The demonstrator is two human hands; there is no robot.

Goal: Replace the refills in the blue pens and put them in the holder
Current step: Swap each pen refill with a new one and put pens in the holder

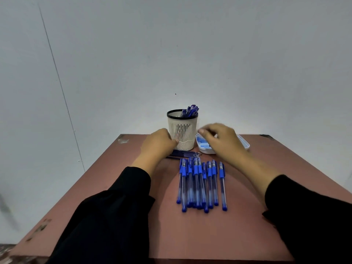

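With the left hand [159, 143] curled, its grip unreadable, beside the cream slotted plastic holder [182, 130], and the right hand [222, 139] spread over the white tray [244, 143], a careless reach risks toppling the holder or scattering the capped blue pens [202, 184] on the reddish-brown desk [209, 235].

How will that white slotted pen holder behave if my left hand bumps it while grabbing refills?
The pen holder is tall and narrow, so it probably tips rather than slides. Its pens lean to one side, likely biasing it that way. Slotted plastic looks light, so the left hand could easily shift it.
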